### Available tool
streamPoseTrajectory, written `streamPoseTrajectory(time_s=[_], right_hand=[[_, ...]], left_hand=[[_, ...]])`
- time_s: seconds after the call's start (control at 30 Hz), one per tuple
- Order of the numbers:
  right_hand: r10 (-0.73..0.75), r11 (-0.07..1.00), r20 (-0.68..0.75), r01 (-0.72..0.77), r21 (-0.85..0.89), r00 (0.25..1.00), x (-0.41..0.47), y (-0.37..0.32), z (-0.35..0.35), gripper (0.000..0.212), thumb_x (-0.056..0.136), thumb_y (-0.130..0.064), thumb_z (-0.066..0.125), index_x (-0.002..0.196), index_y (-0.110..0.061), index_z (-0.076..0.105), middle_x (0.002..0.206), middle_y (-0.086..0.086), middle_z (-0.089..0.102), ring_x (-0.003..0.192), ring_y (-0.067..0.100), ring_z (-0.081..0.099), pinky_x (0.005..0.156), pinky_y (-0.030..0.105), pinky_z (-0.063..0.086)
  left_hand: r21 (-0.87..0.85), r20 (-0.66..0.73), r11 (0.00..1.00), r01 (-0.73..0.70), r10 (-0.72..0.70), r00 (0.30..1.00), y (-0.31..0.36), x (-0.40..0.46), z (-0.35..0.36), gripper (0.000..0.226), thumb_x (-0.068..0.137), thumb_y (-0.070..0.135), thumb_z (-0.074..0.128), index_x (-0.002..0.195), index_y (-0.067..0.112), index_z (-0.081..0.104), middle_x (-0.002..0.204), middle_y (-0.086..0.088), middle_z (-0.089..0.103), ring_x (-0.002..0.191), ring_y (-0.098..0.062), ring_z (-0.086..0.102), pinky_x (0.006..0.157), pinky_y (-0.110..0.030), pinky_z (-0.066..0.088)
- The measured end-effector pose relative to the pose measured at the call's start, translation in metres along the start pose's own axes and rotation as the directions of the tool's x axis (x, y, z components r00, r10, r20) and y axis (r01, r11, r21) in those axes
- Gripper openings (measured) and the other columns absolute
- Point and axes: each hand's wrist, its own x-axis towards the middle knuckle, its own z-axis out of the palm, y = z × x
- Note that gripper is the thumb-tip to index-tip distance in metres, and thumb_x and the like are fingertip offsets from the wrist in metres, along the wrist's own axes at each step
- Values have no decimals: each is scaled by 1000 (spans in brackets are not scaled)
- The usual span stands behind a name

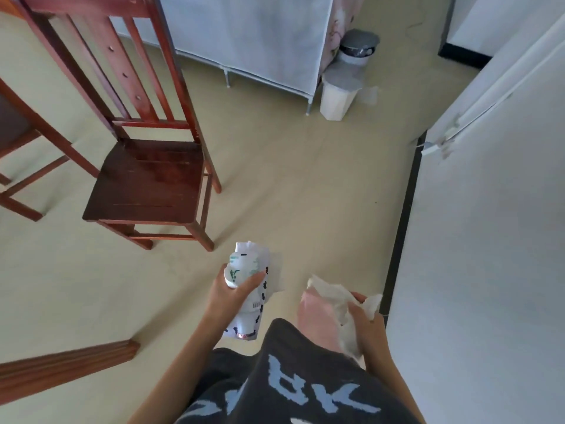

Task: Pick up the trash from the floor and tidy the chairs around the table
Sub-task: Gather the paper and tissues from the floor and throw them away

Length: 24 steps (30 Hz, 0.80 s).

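Pale beige smooth floor [305, 185] pretty much everywhere, white wall [489, 240] with a dark baseboard strip down the right side. Dark red-brown wooden slat-back chair [146, 175] standing upright on the left, seat facing the camera, well apart from the hands. Bit of another matching wooden frame [18, 142] poking in at the far left edge, plus a wooden rail [67, 365] at lower left. Further back, a white fabric-covered wardrobe on thin metal legs [250, 41], with a small white plastic bin with a grey lid [336, 96] just beside its right corner and a round grey-lidded bin [359, 47] behind that one. Left hand [235, 298] wrapped around a small white bottle with green print [241, 270], thumb and fingers closed on it, together with a flat white printed wrapper with black marks and a barcode [260, 301]; long axis of both running roughly away from the body, bottle's far end pointing up the frame toward the chair. Right hand [363, 313] bunched tight on crumpled white tissue paper [339, 298] and a pale pink plastic bag [318, 322] hanging down beside a dark grey garment with light blue letters [305, 387]. All trash off the floor, held low in front of the body.
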Motion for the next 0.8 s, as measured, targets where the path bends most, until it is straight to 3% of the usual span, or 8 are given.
streamPoseTrajectory(time_s=[0.13, 0.2, 0.33, 0.43, 0.5, 0.57, 0.7, 0.8], right_hand=[[31, 998, 25, -30, -46, 999, 70, -59, -36, 59, 66, -63, 54, 110, -25, 57, 97, -7, 61, 75, -18, 58, 63, 1, 46], [12, 995, 79, -4, -96, 997, 115, -103, -49, 52, 67, -61, 55, 108, -29, 57, 102, -4, 62, 79, -9, 61, 65, 0, 46], [-94, 980, 184, 123, -154, 978, 202, -200, -47, 5, 85, -42, 57, 90, -43, 55, 104, -5, 65, 77, -1, 63, 67, 15, 51], [-190, 948, 216, 236, -212, 958, 257, -264, -32, 16, 74, -62, 57, 75, -47, 62, 77, -16, 68, 78, 14, 60, 72, 27, 47], [-218, 932, 262, 280, -229, 940, 301, -301, -22, 17, 88, -29, 54, 80, -43, 57, 84, -13, 65, 83, 12, 61, 68, 24, 46], [-225, 926, 269, 292, -240, 936, 346, -332, -10, 23, 90, -17, 49, 91, -39, 55, 91, -9, 64, 86, 7, 60, 67, 22, 45], [-229, 913, 251, 297, -281, 941, 425, -390, 18, 4, 81, -37, 47, 82, -40, 50, 86, -9, 61, 85, 20, 61, 65, 25, 43], [-231, 906, 256, 304, -294, 938, 472, -432, 28, 22, 69, -49, 45, 85, -38, 55, 88, -10, 64, 84, 13, 63, 64, 21, 43]], left_hand=[[5, -23, 1000, -27, 27, 999, 61, 67, 43, 48, 46, 58, 65, 83, 29, 58, 82, -1, 70, 76, -21, 68, 72, -45, 57], [-2, -35, 999, -40, 40, 999, 91, 95, 63, 50, 46, 57, 66, 85, 27, 59, 82, -2, 70, 75, -21, 68, 72, -46, 57], [-28, -91, 1000, -3, 1, 996, 137, 144, 82, 53, 44, 57, 66, 84, 23, 61, 81, -3, 71, 75, -25, 69, 72, -49, 57], [-93, -168, 996, 15, -30, 985, 156, 183, 87, 51, 43, 54, 69, 82, 23, 61, 73, -1, 73, 74, -27, 69, 72, -51, 56], [-148, -220, 989, 16, -49, 974, 172, 218, 91, 52, 41, 54, 69, 83, 25, 60, 71, 1, 73, 75, -26, 68, 71, -48, 56], [-177, -245, 984, 5, -49, 968, 193, 259, 93, 58, 39, 57, 67, 87, 25, 57, 76, 0, 70, 75, -22, 67, 65, -38, 55], [-264, -233, 965, 3, -67, 970, 249, 353, 86, 68, 43, 55, 68, 98, 17, 58, 89, -10, 70, 77, -27, 69, 65, -38, 57], [-274, -229, 962, -10, -55, 972, 303, 420, 75, 61, 43, 54, 70, 91, 17, 62, 83, -12, 73, 74, -30, 70, 62, -38, 57]])
